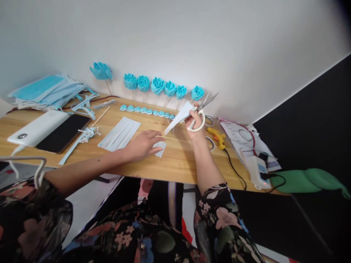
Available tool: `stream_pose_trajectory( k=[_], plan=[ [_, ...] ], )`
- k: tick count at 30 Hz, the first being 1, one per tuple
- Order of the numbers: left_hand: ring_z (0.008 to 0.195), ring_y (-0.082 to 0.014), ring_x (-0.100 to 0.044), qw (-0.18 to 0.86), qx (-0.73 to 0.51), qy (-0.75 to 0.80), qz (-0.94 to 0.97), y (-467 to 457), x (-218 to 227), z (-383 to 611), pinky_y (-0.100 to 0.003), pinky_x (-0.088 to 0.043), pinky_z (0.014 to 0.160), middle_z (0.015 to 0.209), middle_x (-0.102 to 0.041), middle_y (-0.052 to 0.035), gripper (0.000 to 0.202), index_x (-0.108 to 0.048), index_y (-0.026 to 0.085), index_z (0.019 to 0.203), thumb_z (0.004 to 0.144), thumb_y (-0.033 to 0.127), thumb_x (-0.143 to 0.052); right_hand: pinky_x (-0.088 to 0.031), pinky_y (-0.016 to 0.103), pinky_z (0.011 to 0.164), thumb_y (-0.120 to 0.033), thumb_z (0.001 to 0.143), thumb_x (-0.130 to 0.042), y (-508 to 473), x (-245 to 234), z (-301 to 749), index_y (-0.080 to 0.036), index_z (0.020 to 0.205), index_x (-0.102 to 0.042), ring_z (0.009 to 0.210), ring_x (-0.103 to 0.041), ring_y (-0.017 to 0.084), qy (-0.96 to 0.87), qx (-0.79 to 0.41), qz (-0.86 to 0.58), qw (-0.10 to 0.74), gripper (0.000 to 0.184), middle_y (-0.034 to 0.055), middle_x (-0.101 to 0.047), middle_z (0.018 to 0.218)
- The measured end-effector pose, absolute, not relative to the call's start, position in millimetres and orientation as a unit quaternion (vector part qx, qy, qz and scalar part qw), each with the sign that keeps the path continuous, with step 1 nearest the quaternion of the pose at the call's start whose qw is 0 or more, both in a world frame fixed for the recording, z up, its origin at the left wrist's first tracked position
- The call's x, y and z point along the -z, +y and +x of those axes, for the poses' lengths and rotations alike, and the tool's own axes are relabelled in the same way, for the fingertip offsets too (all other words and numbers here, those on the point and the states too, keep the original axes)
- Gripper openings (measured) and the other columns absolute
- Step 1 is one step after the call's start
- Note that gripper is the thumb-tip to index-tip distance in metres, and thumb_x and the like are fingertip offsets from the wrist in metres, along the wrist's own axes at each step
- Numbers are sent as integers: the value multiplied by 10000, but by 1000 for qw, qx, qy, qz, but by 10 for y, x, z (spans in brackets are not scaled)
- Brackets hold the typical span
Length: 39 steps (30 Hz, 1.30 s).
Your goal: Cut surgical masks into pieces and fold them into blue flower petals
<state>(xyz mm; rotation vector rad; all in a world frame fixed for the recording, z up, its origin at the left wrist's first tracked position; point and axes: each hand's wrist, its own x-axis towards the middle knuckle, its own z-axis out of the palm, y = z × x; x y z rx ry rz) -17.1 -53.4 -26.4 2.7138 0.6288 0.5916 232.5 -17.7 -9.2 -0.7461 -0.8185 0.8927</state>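
Observation:
My right hand is raised over the table, closed on a pair of scissors with white handles; the blades point up and right, spread apart. The same hand also pinches a pale blue-white cut piece of mask fabric that tapers down to the left. My left hand reaches low over the wood with its fingers apart, beside a small pale piece of fabric. Left of it lies a flat, pleated white mask sheet. A row of small folded blue pieces lies behind my hands.
Several blue fabric flowers on sticks lean along the wall. A stack of masks, a white power bank and a dark phone lie left. On the right are a yellow glue gun, papers and a power strip.

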Motion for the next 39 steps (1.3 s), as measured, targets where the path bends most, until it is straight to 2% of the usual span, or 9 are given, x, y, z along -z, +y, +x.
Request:
stream_pose_trajectory(
  k=[7,10,13,19,23,26,31,35,39],
  plan=[
    [826,-199,-640,393,-279,234,844,-558,-119,287,-328,-479,762,947,-731,-72,346,-717,183,1019,974,440,-489,-539,254,706,-396,670,-772,-280,70,2260,-299,1052,-616,792,-634,135,-413,-355,-374,751,424,-51,-618,829],
    [707,-167,-592,522,-207,246,790,-481,-30,455,-293,-444,658,787,-678,-50,430,-680,168,851,930,558,-519,-544,264,716,-425,667,-781,-304,65,2268,-310,1067,-624,827,-641,149,-426,-335,-381,749,445,-37,-616,857],
    [575,-129,-520,685,-120,217,685,-435,54,561,-263,-389,547,687,-608,-15,547,-629,173,931,865,708,-540,-543,270,732,-456,687,-777,-349,29,2280,-315,1072,-634,804,-640,142,-448,-315,-385,743,435,-36,-619,870],
    [449,-96,-358,815,-237,200,489,-343,11,628,-246,-305,465,563,-379,67,516,-517,235,917,859,748,-530,-532,244,671,-447,683,-807,-421,-68,2288,-323,1055,-660,705,-612,104,-478,-290,-381,737,418,-51,-607,841],
    [496,-108,-457,758,-328,205,525,-141,-89,575,-277,-395,511,598,-486,19,579,-533,210,834,878,781,-448,-549,236,661,-446,677,-815,-388,-52,2293,-333,1068,-667,667,-604,99,-488,-298,-359,738,433,-62,-559,766],
    [593,-118,-555,664,-381,195,613,5,-124,478,-284,-444,586,737,-626,-23,541,-568,184,936,848,718,-589,-562,245,651,-484,649,-825,-343,-26,2336,-337,1077,-666,677,-626,110,-475,-300,-370,740,480,-57,-557,766],
    [898,-222,-679,460,-216,205,837,-46,110,172,-357,-522,820,1032,-731,-130,510,-632,149,1163,865,562,-655,-544,248,628,-486,636,-807,-283,-3,2430,-334,1088,-638,765,-650,132,-447,-296,-390,749,506,-40,-583,828],
    [1395,-353,-472,265,-100,121,951,-293,410,-72,-492,-343,1163,1503,-514,-187,595,-561,196,1401,899,509,-631,-531,250,624,-436,617,-814,-266,21,2430,-314,1065,-639,745,-629,127,-445,-331,-389,735,496,-44,-591,838],
    [1505,-344,-322,178,-80,150,969,-368,566,-162,-505,-247,1227,1602,-376,-187,541,-554,187,1421,960,471,-552,-552,261,667,-378,619,-801,-278,7,2420,-299,1001,-653,746,-631,127,-429,-365,-367,740,416,-49,-601,807]
  ],
)
